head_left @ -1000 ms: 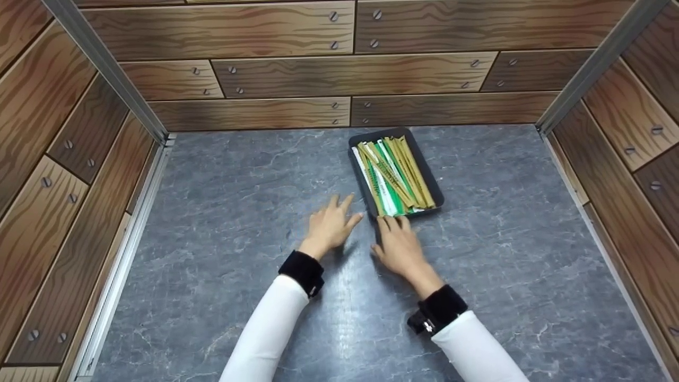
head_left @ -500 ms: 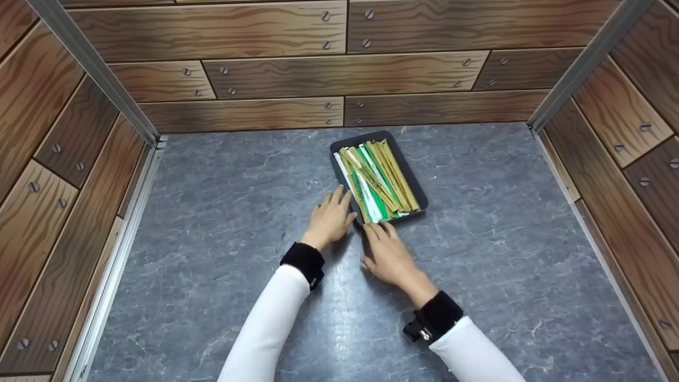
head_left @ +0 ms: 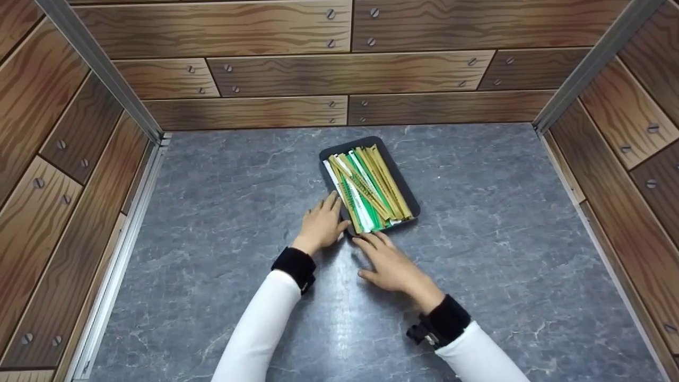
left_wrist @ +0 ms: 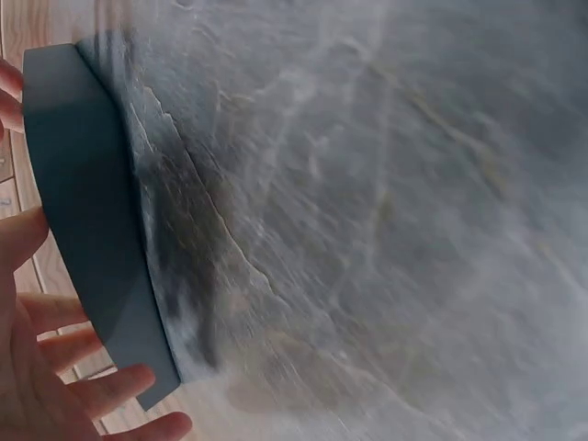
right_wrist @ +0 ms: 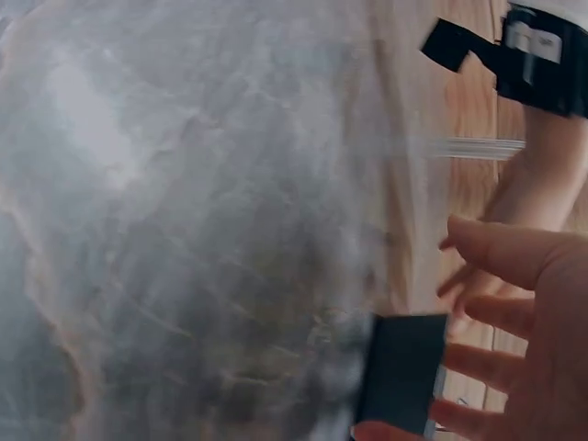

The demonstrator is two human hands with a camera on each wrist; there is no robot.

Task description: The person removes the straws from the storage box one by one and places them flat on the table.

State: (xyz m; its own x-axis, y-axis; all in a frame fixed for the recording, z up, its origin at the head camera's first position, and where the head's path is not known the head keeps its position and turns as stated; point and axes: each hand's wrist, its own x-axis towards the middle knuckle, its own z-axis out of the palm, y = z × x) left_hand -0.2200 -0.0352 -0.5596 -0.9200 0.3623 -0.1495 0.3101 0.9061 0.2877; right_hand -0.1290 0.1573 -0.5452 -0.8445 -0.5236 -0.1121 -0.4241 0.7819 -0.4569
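A dark grey tray [head_left: 400,183] full of slim gold, green and white stick packets [head_left: 368,188] lies slanted on the floor of the booth. My left hand [head_left: 321,224] is at its left side near the front corner, fingers extended along the wall. At the near short edge, the fingertips of my right hand [head_left: 391,265] touch the rim, with the thumb held apart. In the left wrist view, the fingers of the left hand [left_wrist: 55,377] reach the tray's outer wall [left_wrist: 87,193]. The right wrist view has the tray corner [right_wrist: 404,367] beside spread fingers of the right hand [right_wrist: 542,340].
Grey marbled flooring [head_left: 223,201] surrounds the tray. Wood-patterned panels [head_left: 286,74] form the back and both sides, with a metal rail [head_left: 122,233] along the left edge. Each wrist wears a black band [head_left: 294,265].
The tray has slid left and towards me, the right hand staying at its near edge. The left hand has come from beside the tray to touch its left side.
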